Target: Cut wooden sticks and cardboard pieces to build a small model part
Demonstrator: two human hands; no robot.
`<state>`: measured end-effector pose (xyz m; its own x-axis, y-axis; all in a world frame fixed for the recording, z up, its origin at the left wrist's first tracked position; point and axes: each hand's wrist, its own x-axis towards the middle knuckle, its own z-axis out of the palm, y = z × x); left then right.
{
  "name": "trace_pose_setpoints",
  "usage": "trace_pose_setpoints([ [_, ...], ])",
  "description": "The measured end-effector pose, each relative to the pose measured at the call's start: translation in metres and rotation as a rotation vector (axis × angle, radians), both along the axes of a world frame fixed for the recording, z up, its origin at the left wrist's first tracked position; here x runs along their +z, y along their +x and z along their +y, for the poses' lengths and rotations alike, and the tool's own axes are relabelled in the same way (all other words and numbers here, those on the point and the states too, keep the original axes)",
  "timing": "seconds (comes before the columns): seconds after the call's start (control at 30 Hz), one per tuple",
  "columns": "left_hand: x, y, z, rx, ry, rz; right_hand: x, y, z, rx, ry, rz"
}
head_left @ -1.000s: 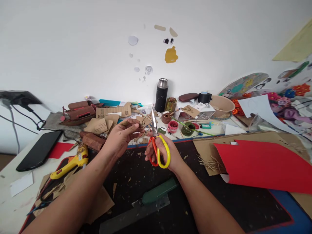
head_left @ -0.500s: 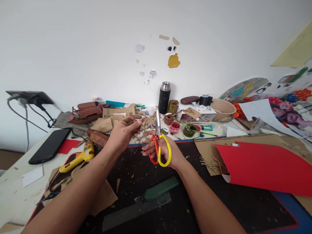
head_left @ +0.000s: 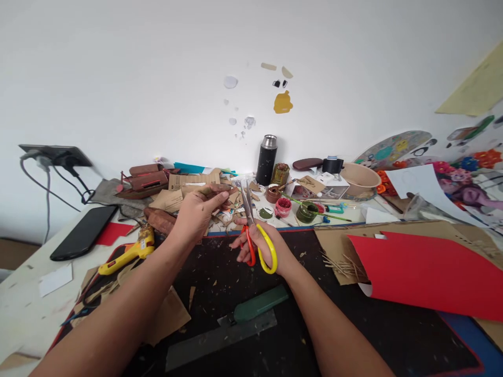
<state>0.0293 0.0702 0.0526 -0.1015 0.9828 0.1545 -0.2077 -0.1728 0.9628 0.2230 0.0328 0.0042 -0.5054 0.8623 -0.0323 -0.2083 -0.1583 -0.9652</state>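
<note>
My right hand (head_left: 271,243) grips a pair of scissors (head_left: 249,209) with one red and one yellow handle loop. The blades point up and away from me and stand slightly apart. To their left, my left hand (head_left: 203,207) is closed in a pinch, thumb against fingers. What it pinches is too small to make out against the brown scraps behind it. Both hands are raised above the far part of the dark cutting mat (head_left: 220,277), with the blade tips just right of the left fingertips.
A green utility knife (head_left: 261,303) and a clear ruler (head_left: 220,340) lie on the mat. A yellow glue gun (head_left: 128,256) and black phone (head_left: 84,233) are left. Paint jars (head_left: 306,212) and a black flask (head_left: 267,162) stand behind. Red paper (head_left: 424,272) lies right.
The scissor blades have parted slightly and tilted to the left, and the handle loops have spread. My left hand keeps its pinch. The view has shifted a little.
</note>
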Motion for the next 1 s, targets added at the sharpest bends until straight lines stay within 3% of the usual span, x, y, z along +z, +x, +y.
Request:
trace_pose_setpoints([
  [0.13,0.001,-0.002,0.000,0.013,-0.006,0.013,0.008,-0.002,-0.004,-0.098,0.044,-0.110],
  [0.47,0.003,0.004,-0.004,0.010,-0.019,0.058,-0.001,-0.005,-0.006,-0.068,0.047,-0.152],
  [0.73,0.008,0.009,-0.009,0.013,-0.010,0.214,0.003,-0.007,-0.007,-0.102,0.017,-0.185],
  [1.0,0.001,0.008,-0.009,-0.028,0.003,0.272,-0.004,-0.006,-0.006,-0.130,0.036,-0.190],
])
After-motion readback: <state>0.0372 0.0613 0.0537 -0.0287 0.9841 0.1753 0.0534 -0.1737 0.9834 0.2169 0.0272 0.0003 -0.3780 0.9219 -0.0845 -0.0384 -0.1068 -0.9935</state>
